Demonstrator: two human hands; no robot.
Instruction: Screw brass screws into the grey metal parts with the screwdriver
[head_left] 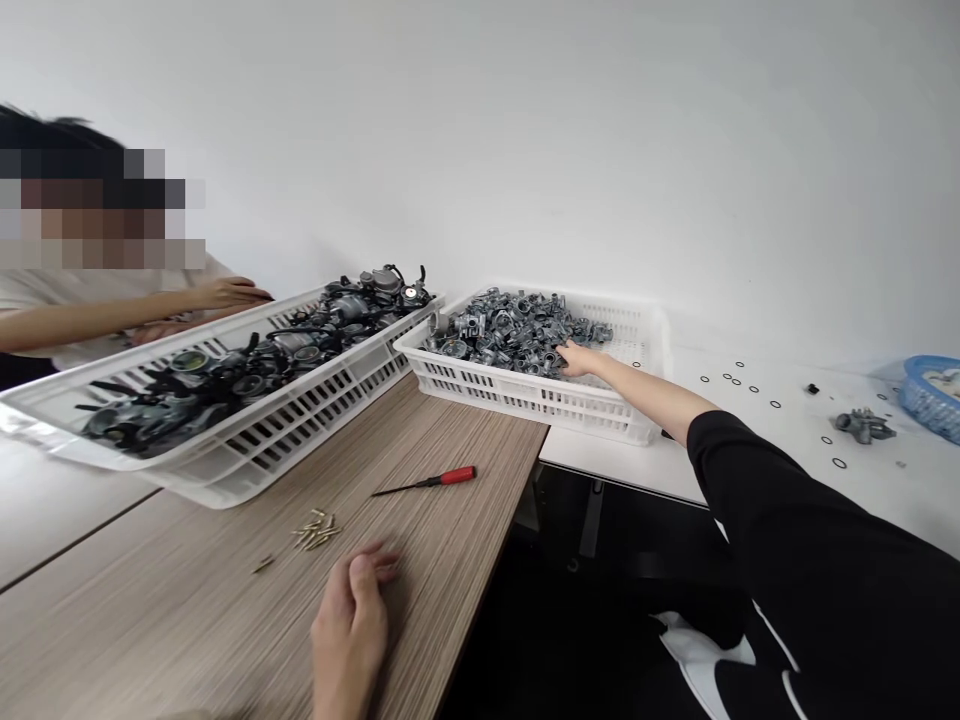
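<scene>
My right hand (582,360) reaches into a white plastic crate (525,400) filled with grey metal carburetor bodies (517,325). Its fingers are apart at the near right edge of the pile; the fingertips are small among the parts, and no grip on one shows. On the wood-grain table (427,540) rests my left hand (351,615), fingers loosely bent, thumb on top, and nothing seen in it. Just beyond it lie several small brass pins or jets (316,530), with a single one (262,564) apart. A screwdriver (442,479) with a red handle lies farther forward.
A second white crate (247,450) holds assembled carburetors (300,345) with black fittings. Behind it, another person's forearms and hands (225,295) reach its far rim. The white table (757,440) bears black rings, a loose carburetor body (865,426) and a blue basket (930,400).
</scene>
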